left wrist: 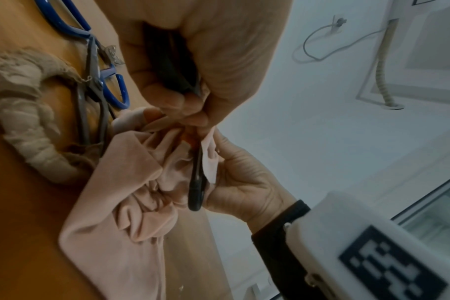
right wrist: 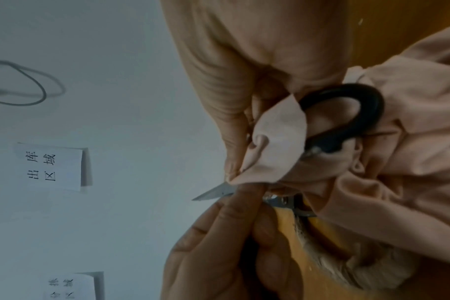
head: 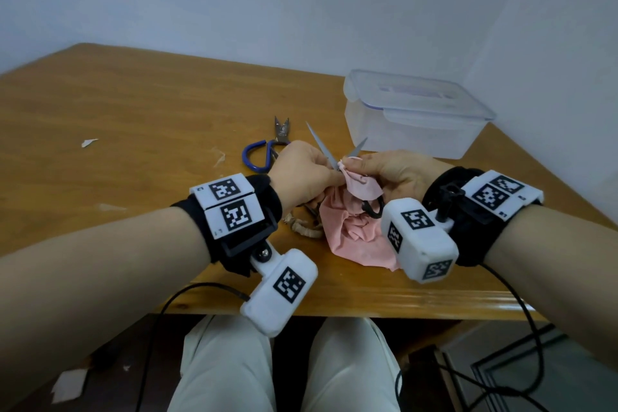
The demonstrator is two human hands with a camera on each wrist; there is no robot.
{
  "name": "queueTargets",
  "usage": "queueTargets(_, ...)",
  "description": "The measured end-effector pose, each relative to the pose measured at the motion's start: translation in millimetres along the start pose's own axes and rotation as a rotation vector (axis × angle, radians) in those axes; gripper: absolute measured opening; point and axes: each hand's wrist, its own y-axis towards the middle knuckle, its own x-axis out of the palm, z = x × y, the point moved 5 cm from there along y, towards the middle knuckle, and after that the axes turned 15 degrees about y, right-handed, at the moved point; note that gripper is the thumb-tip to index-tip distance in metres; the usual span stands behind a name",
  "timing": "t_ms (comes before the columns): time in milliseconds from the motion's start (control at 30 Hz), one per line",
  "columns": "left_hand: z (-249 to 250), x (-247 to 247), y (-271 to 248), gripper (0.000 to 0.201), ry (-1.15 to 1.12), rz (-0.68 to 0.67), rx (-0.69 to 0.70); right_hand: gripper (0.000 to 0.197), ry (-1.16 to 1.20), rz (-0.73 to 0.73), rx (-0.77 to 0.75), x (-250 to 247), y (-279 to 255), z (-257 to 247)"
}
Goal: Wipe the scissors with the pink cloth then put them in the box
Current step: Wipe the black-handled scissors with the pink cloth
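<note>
Wrist cameras sat nearest in the head view, above the counter's (head: 133,104) front edge. Both hands were clamped: the left hand (head: 301,174) on the scissors (head: 319,144), blades spread, the right hand (head: 394,174) pinching the soft pink cloth (head: 351,234) around one blade. Behind stood the clear plastic box (head: 414,117), lidded, near the counter's right edge. Left wrist view: a black handle against crumpled cloth. Right wrist view: one steel tip poking out.

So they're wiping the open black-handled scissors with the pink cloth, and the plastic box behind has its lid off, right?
Not quite: the head view shows the box with its lid on. The rest holds: the black-handled scissors are open, with the pink cloth against one blade.
</note>
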Motion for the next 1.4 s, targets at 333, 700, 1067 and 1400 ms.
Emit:
queueTargets(333,0.4,-2.8,-0.2,0.029,-0.013,0.017,-0.009,0.025,0.155,0.082,-0.130,-0.5,10.7,-7.8)
queueTargets(700,1.9,-0.7,-2.8,0.027,0.016,-0.002,-0.013,0.013,0.028,0.083,-0.104,-2.1,8.9,-4.7)
queueTargets(1067,-0.3,-2.7,-2.3,0.025,0.007,-0.017,-0.035,0.010,0.073,0.115,-0.149,-2.2,14.9,-9.0)
queueTargets(1400,2.1,2.8,-1.1,0.023,0.055,-0.024,-0.033,0.033,0.202,0.184,-0.158,-10.1,3.3,-15.2)
